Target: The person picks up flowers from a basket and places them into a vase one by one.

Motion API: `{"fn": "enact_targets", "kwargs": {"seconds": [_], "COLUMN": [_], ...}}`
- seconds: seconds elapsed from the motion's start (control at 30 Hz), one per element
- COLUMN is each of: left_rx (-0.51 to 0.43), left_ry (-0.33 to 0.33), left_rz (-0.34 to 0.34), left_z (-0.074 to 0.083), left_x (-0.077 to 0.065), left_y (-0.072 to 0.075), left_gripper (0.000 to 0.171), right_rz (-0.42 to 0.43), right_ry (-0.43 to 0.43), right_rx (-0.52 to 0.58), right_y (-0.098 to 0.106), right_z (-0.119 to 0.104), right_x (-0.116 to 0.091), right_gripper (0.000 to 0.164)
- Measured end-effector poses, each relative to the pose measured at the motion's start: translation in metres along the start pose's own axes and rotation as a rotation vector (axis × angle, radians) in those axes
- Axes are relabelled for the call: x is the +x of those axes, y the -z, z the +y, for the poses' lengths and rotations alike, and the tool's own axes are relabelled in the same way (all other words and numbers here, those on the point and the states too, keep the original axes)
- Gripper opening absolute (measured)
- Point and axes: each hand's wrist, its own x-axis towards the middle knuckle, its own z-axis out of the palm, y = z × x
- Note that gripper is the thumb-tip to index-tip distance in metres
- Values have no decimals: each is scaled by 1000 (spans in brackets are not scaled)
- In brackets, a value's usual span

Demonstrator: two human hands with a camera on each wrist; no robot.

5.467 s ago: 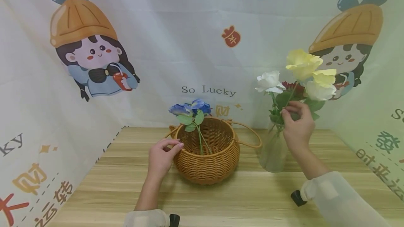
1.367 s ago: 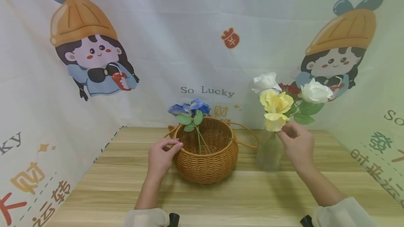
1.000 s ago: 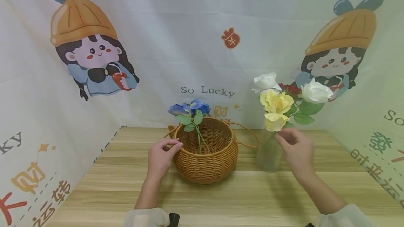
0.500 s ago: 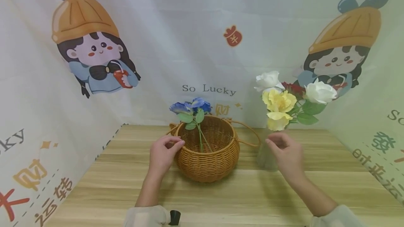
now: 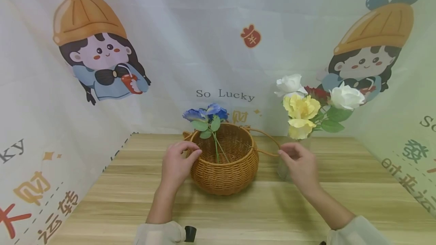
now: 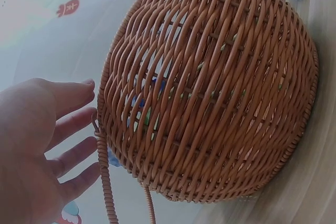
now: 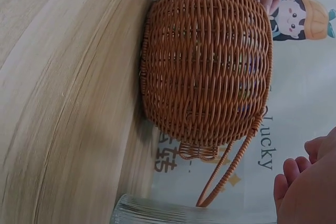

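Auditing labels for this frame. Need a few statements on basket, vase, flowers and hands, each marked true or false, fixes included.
1. Blue flowers have their stems in the wicker basket. True.
2. Yellow flowers show above the glass vase. True.
3. In the head view, the vase is left of the basket. False: it is to the right.
4. The left hand is at the basket's rim. True.
5. Each hand holds a flower. False: neither the left hand nor the right hand does.
6. The basket lies tipped over. False: it stands upright on the table.

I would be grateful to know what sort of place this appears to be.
Probably a staged recording booth: white cartoon-printed cloth hangs behind and on both sides of a pale wood-grain tabletop, where a round brown wicker basket stands.
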Motion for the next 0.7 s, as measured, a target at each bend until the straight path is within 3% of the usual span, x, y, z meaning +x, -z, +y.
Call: {"fn": "enact_targets", "kwargs": {"seconds": [0.4, 0.7], "left_rx": [2, -54], "left_ry": [8, 36], "left_rz": [-47, -100], "left_z": [1, -1], "left_x": [0, 1], "left_y": [0, 1], "left_gripper": [12, 13], "right_rz": [-54, -121], "right_ry": [61, 25], "right_rx": [-50, -21], "right_y": [-22, -44], "right_z": [-7, -13], "right_x": [9, 19], "right_gripper": [16, 18]}}
